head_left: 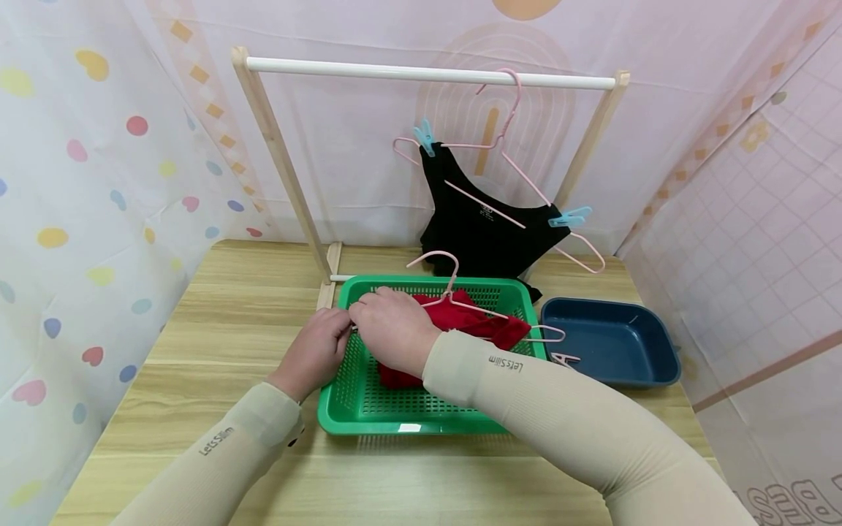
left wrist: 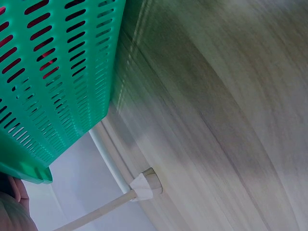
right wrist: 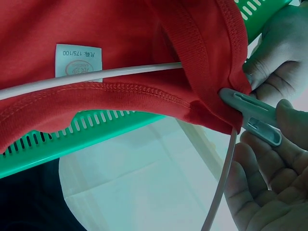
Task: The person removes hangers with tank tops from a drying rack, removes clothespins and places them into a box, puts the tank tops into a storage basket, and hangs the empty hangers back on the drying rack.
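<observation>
The wood-grain table bears a green basket, a blue tub and a wooden-legged rack.

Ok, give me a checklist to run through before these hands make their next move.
1. Right hand controls the clip: ok, pinched by its tail.
2. Clip bites the red garment: ok, its tip overlaps the shoulder strap. Whether it also grips the hanger: cannot tell.
3. Left hand steadies that shoulder: ok, it appears to pinch the strap's edge.
4. Opposite shoulder clipped: not ok, no clip visible there.
5. Another clip within reach: ok, a pink clip at the blue tray.
6. Rail has room: ok, left stretch bare.
</observation>
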`<state>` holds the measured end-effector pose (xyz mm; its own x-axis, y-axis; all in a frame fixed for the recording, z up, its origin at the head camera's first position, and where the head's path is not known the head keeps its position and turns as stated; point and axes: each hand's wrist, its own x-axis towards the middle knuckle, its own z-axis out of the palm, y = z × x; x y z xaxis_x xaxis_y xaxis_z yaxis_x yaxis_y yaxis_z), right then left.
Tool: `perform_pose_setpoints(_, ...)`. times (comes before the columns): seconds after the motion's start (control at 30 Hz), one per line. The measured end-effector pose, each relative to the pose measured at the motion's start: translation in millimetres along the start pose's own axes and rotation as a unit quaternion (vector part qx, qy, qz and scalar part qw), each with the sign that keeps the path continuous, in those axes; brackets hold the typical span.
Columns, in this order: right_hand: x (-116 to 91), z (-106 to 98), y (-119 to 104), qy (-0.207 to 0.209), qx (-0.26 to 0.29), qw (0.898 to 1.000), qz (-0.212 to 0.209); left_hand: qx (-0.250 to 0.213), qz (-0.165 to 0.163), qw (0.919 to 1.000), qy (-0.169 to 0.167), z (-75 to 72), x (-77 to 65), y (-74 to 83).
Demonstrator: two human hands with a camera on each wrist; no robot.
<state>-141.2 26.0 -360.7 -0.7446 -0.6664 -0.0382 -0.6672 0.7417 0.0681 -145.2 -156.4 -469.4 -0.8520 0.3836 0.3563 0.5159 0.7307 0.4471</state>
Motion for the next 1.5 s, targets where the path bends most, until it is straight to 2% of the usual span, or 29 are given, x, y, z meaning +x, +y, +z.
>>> perform_pose_setpoints(0.33,-0.1,-0.9,0.1,-0.006,0.013,1.0,-0.001,-0.006,-0.001,1.0,0.007,2.7,-1.2,-2.8)
perform_pose_setpoints(0.6,-1.0,-0.3,0.7,0.011,0.001,1.0,-0.011,-0.005,0.003,0.9999,0.009,1.7,-1.4,-1.9)
perform_pose_setpoints(1.5,-0.4,0.1,1.2,0.018,-0.004,1.0,-0.019,-0.003,-0.008,1.0,0.0,0.3,-0.7,-0.6)
